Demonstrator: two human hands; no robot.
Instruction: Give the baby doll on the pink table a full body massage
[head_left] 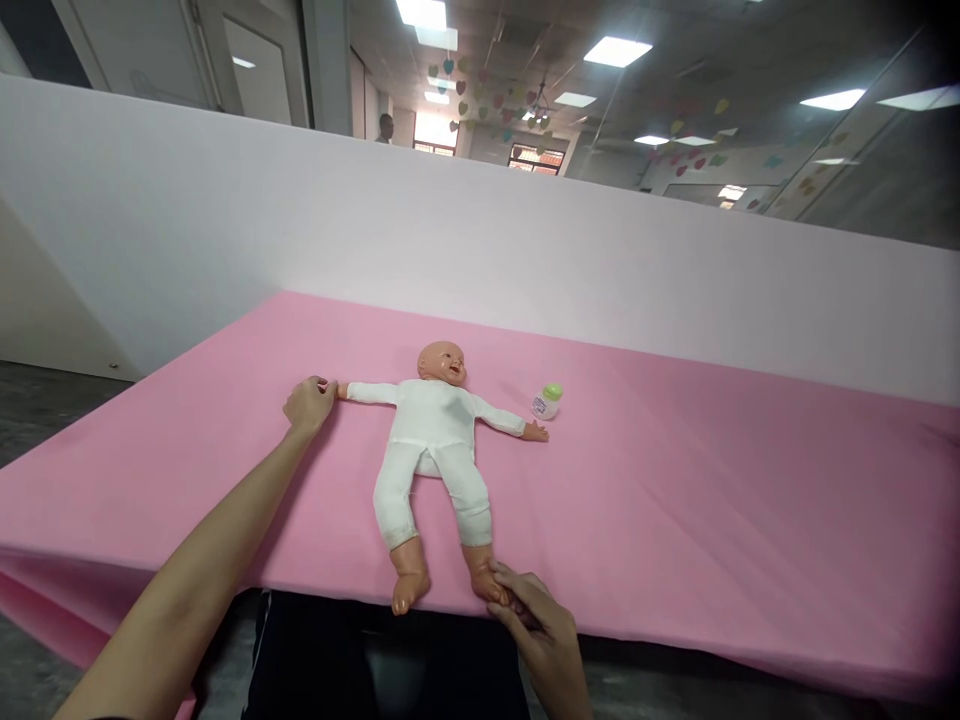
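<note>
A baby doll [433,415] in a white cloth suit lies on its back on a pink-covered table [675,500], head toward the far side and feet at the near edge. Its arms are spread out and its legs lie a little apart. At the left, my left hand [309,402] is closed around the tip of the doll's outstretched hand. My right hand [541,630] pinches the toes of the doll's foot on the right side, with thumb below and fingers above. Beside the doll's other hand is a small clear bottle [548,402] with a green cap.
A white partition [525,260] rises along the table's far side. Pink cloth hangs over the near edge, by my dark-trousered legs [390,660]. Beyond the partition, a person's head [386,127] shows in the distance, with hanging paper hearts and ceiling lights.
</note>
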